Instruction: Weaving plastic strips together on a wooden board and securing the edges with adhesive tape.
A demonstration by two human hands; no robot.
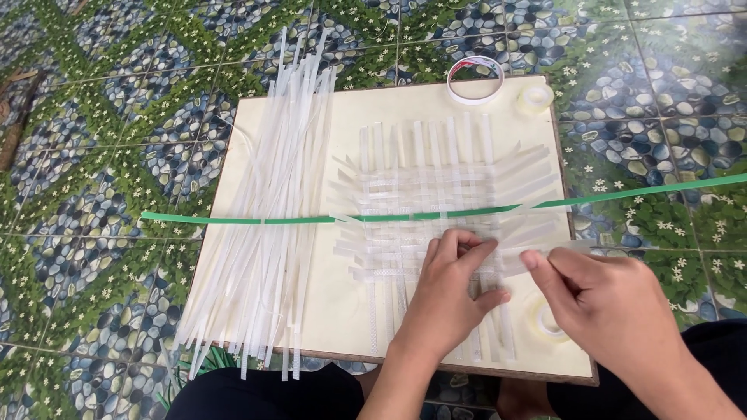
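Observation:
A mat of woven white strips (436, 210) lies on a cream board (366, 117). A long green strip (233, 220) runs across its middle, from the left over the board to the far right. My left hand (451, 292) presses flat on the lower right part of the weave, fingers spread. At the mat's right edge, my right hand (607, 303) pinches the end of a white strip (572, 247) between thumb and forefinger.
A loose bundle of white strips (272, 210) lies along the board's left side. A large tape ring (475, 79) and a small clear tape roll (535, 96) sit at the far right corner; another clear roll (547, 319) lies under my right hand. Patterned tile floor surrounds the board.

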